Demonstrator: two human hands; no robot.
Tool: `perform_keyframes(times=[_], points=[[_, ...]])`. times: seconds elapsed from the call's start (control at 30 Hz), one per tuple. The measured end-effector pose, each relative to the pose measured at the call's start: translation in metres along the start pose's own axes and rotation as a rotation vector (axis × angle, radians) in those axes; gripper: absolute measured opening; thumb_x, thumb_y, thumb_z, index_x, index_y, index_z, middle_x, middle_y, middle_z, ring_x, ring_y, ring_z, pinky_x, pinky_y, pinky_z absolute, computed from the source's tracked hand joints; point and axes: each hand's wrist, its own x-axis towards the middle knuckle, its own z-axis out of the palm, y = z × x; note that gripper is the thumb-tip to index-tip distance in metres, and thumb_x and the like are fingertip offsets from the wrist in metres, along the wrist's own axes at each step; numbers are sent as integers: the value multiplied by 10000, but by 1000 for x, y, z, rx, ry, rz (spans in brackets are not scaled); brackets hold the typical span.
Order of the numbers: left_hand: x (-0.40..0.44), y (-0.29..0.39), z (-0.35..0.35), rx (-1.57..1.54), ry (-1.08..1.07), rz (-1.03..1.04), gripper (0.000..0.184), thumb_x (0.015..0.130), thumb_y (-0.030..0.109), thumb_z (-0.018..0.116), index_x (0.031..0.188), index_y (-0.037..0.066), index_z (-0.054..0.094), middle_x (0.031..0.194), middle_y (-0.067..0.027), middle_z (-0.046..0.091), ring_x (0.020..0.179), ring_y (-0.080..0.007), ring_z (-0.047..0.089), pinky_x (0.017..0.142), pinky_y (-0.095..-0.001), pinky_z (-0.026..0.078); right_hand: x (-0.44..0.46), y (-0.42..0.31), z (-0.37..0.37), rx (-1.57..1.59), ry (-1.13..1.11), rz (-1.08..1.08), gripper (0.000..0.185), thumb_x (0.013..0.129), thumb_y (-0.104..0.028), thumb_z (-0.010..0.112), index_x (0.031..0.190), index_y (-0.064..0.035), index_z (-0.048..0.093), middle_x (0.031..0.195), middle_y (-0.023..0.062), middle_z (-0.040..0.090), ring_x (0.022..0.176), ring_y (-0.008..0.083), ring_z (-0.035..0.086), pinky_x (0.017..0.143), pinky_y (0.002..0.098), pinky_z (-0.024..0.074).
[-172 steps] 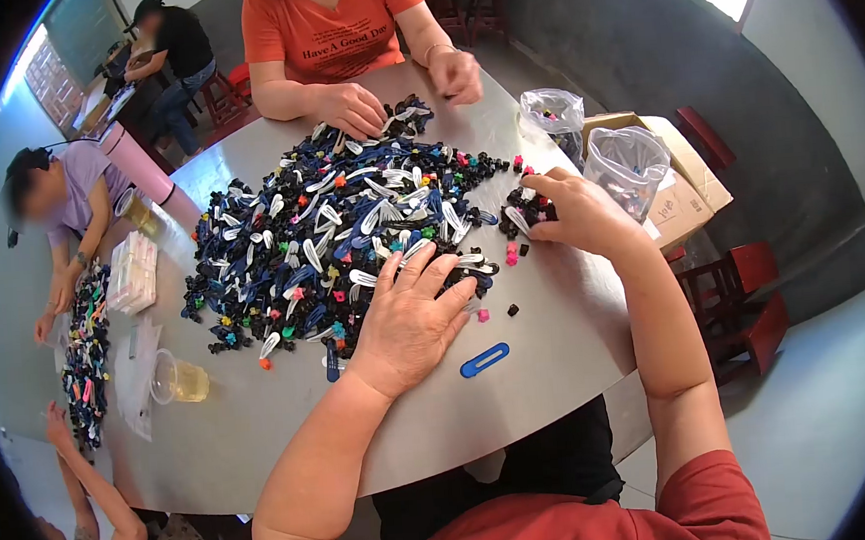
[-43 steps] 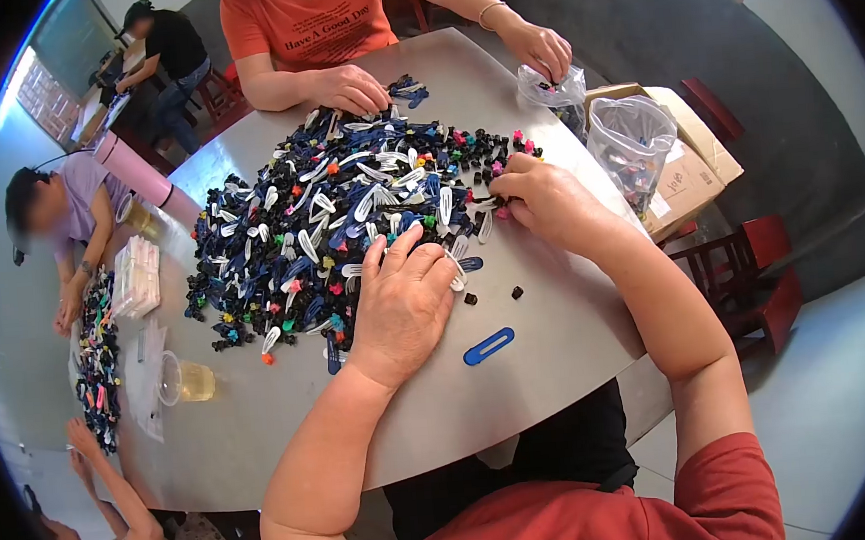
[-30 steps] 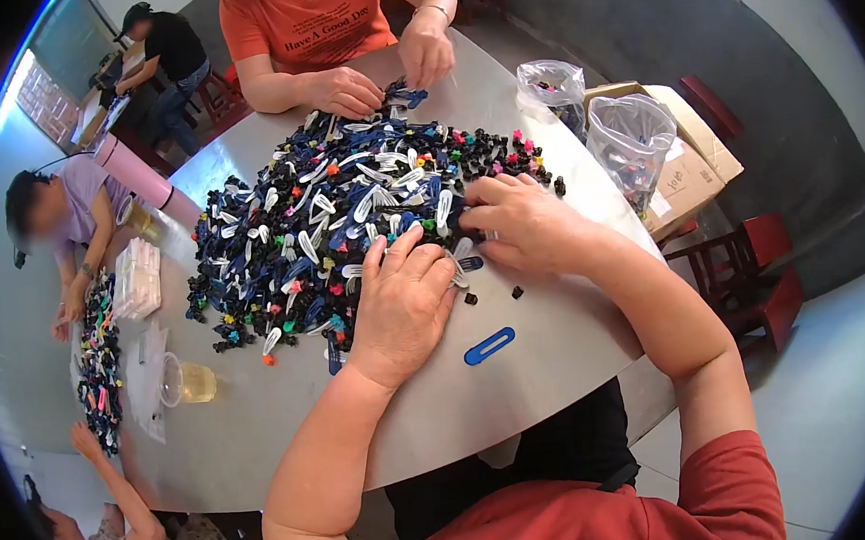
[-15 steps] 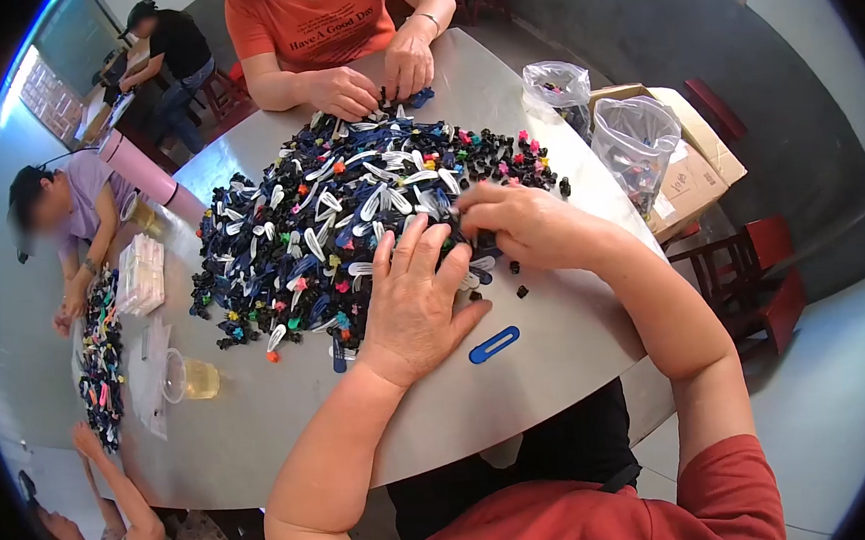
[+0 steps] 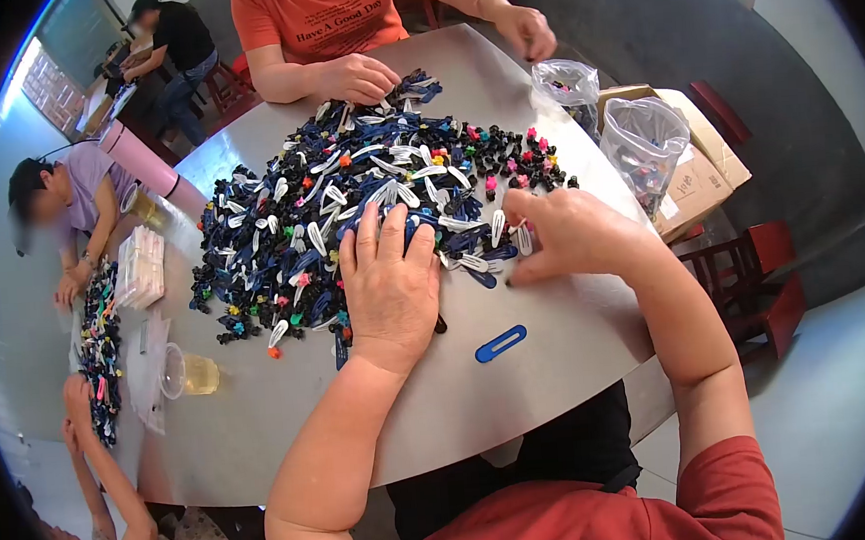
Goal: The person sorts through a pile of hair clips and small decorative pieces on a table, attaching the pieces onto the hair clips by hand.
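A large heap of small hair clips (image 5: 280,245), black, navy and white with bright specks of colour, covers the table's middle. My left hand (image 5: 394,293) lies flat on the near side of the heap, fingers stretched out over the clips. At the heap's right edge is my right hand (image 5: 586,234), thumb and forefinger apart. Between those two fingers lies a white snap clip (image 5: 524,241), and a second white snap clip (image 5: 498,227) is just left of them. A larger blue slotted clip (image 5: 501,343) lies alone on bare metal nearer my body.
Across the metal table (image 5: 263,422), a person in an orange shirt (image 5: 335,21) has one hand at the heap. Clear plastic bags (image 5: 644,145) and a cardboard box (image 5: 697,186) stand right. Left are a cup of yellow liquid (image 5: 194,374), a pink flask (image 5: 139,160) and other people.
My right hand has drawn away to the right and its fingers have parted. My left hand has shifted slightly left. The opposite person's one hand has moved out towards the bags.
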Motion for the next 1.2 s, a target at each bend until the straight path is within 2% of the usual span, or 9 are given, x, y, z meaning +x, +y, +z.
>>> perform_keyframes(times=[0.13, 0.2, 0.5, 0.6, 0.67, 0.77, 1.0, 1.1, 1.2], points=[[0, -1, 0, 9, 14, -17, 313, 895, 192, 731, 1195, 112, 685, 1383, -118, 562, 1410, -372, 427, 1165, -562, 330, 17, 11, 21, 30, 142, 57, 562, 807, -359, 816, 1214, -39, 598, 1010, 217, 732, 966, 378, 714, 863, 462, 543], [0, -1, -3, 23, -27, -28, 381, 880, 265, 754, 1229, 130, 685, 1401, -123, 550, 1422, -375, 409, 1172, -594, 299, 24, 17, 34, 14, 327, -94, 525, 869, -325, 775, 1277, -42, 606, 1114, 220, 691, 1020, 376, 692, 878, 459, 545], [0, 12, -16, -153, -106, 118, 681, 841, 391, 776, 1443, 150, 568, 1439, -122, 540, 1470, -387, 367, 1211, -610, 208, 28, 3, 38, 165, 252, -271, 412, 842, -183, 776, 1229, -90, 670, 1070, 160, 616, 940, 363, 684, 831, 453, 563], [1, 2, -14, -103, -115, 73, 526, 849, 330, 772, 1321, 129, 652, 1396, -112, 554, 1459, -381, 378, 1209, -602, 222, 28, 22, 24, 248, 246, -314, 306, 825, -166, 808, 1103, -66, 732, 1041, 122, 612, 944, 307, 635, 840, 403, 526], [2, 1, -16, -98, -94, 46, 351, 845, 238, 780, 1164, 109, 712, 1355, -104, 560, 1453, -376, 383, 1206, -581, 240, 20, 21, 13, 169, 250, -225, 331, 821, -175, 810, 1123, -70, 729, 1050, 120, 617, 946, 308, 638, 848, 405, 527], [1, -1, -11, -62, -65, 34, 304, 843, 232, 793, 1108, 122, 696, 1342, -96, 542, 1445, -383, 386, 1189, -603, 268, 19, 23, 16, 55, 264, -119, 386, 812, -202, 816, 1163, -74, 718, 1057, 122, 621, 955, 313, 642, 858, 412, 530], [5, 10, -22, -163, -114, 187, 624, 869, 303, 772, 1422, 98, 570, 1498, -74, 529, 1478, -327, 388, 1219, -568, 232, 29, 18, 30, 233, 251, -282, 373, 845, -168, 777, 1196, -69, 701, 1074, 136, 623, 931, 319, 663, 829, 404, 542], [2, 11, -12, -165, -220, 214, 636, 899, 342, 738, 1455, 92, 558, 1523, -82, 531, 1481, -307, 400, 1223, -570, 225, 34, 10, 39, 217, 337, -216, 364, 874, -158, 742, 1220, -60, 687, 1140, 139, 627, 993, 317, 671, 876, 411, 547], [4, 7, -13, -157, -189, 201, 468, 910, 304, 725, 1322, 97, 644, 1433, -80, 591, 1457, -319, 429, 1206, -575, 257, 46, 20, 51, 1, 429, -442, 342, 895, -205, 703, 1201, -53, 693, 1238, 129, 639, 1037, 344, 680, 917, 433, 550]])
